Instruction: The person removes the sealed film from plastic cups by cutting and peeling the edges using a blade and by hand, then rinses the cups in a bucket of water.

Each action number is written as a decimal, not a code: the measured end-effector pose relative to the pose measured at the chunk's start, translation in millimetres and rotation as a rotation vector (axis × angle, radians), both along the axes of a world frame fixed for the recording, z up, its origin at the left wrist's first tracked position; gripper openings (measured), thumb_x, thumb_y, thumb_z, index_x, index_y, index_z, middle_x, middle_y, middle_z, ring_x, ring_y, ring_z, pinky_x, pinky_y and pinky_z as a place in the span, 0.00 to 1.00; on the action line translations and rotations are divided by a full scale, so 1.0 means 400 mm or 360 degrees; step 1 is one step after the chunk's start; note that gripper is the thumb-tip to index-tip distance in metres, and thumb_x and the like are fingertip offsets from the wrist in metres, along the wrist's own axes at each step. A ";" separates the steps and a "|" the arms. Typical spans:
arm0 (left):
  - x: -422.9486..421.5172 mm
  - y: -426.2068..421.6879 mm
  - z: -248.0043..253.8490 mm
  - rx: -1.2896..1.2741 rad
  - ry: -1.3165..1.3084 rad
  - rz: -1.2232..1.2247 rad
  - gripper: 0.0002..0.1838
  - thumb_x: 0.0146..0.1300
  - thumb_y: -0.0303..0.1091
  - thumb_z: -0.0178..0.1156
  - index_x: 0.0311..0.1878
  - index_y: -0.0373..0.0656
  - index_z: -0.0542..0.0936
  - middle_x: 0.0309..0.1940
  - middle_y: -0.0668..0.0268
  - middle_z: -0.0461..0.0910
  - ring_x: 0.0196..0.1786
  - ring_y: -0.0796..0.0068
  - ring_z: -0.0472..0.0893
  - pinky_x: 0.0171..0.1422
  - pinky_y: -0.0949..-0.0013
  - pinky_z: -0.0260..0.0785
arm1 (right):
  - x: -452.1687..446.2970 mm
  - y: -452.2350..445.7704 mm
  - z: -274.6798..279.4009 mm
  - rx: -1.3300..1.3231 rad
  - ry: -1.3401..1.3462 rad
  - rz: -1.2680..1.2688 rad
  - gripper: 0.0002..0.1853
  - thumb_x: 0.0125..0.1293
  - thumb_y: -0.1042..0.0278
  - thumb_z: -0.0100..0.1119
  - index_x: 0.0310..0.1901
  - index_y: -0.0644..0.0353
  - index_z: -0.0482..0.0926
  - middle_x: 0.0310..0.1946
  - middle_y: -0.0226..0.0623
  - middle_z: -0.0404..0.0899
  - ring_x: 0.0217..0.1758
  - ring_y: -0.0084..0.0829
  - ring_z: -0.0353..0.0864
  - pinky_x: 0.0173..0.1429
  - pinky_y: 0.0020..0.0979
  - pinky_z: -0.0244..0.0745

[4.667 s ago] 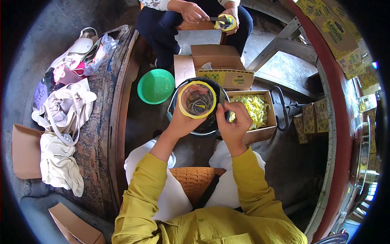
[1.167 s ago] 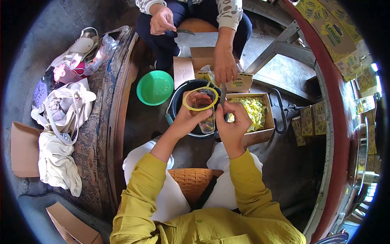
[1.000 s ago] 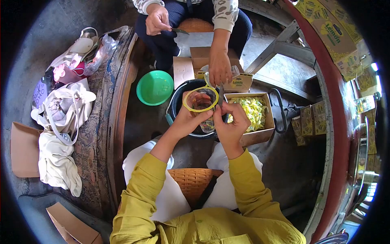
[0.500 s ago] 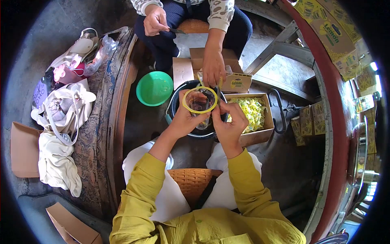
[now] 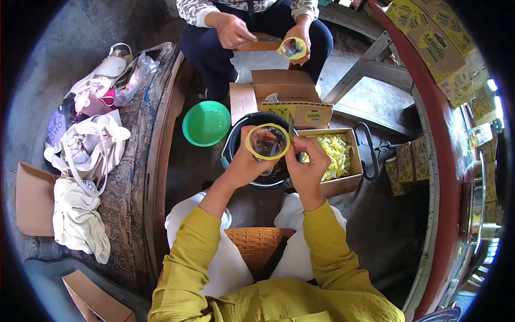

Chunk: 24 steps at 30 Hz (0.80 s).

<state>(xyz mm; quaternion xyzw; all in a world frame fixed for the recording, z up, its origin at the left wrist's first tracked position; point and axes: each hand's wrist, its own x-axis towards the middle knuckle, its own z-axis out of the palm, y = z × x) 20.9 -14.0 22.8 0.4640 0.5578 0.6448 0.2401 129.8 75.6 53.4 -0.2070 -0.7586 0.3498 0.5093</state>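
A clear plastic cup with a yellow rim (image 5: 268, 141) is held in my left hand (image 5: 242, 165), its round opening facing up at me. My right hand (image 5: 308, 163) pinches a small knife (image 5: 291, 127) whose narrow blade points away from me beside the cup's right rim. Both hands are over a dark bucket (image 5: 230, 140). Just right of it, a cardboard box (image 5: 343, 185) holds a heap of yellow strips (image 5: 331, 155). Across from me, a co-worker's hand holds a similar yellow-rimmed cup (image 5: 293, 48), and the other a thin knife.
A green basin (image 5: 206, 124) sits left of the bucket. Beyond it stands an open cardboard carton (image 5: 284, 83) with lemon print. Bags and cloth (image 5: 88, 145) lie on a patterned bench at left. A red-edged table (image 5: 448, 161) with lemon-printed cartons borders the right.
The co-worker's hand has drawn back from the carton and now holds a yellow-rimmed cup near the knees. My hands and cup have shifted slightly; the grips look the same.
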 end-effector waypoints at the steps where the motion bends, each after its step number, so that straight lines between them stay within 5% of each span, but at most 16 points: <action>1: -0.001 0.001 0.000 0.0010 -0.0038 -0.0026 0.31 0.47 0.23 0.63 0.52 0.40 0.57 0.46 0.63 0.66 0.53 0.74 0.68 0.57 0.70 0.62 | -0.001 0.002 -0.003 -0.0018 0.0015 0.0024 0.09 0.45 0.84 0.60 0.31 0.67 0.78 0.20 0.37 0.74 0.21 0.23 0.75 0.27 0.21 0.69; 6: 0.013 0.019 0.001 0.0103 -0.0444 -0.0058 0.29 0.53 0.22 0.59 0.55 0.40 0.55 0.51 0.59 0.66 0.55 0.71 0.68 0.59 0.68 0.61 | -0.001 -0.003 -0.012 -0.0021 0.0097 -0.0026 0.09 0.45 0.84 0.59 0.32 0.66 0.78 0.20 0.36 0.75 0.21 0.23 0.75 0.27 0.21 0.69; 24: 0.010 0.010 0.006 0.0003 0.0026 0.0107 0.29 0.48 0.24 0.61 0.53 0.38 0.59 0.46 0.62 0.65 0.52 0.72 0.69 0.58 0.69 0.60 | -0.007 -0.014 -0.003 0.0130 0.0016 -0.0107 0.08 0.45 0.85 0.60 0.30 0.67 0.77 0.19 0.38 0.74 0.20 0.25 0.75 0.26 0.22 0.70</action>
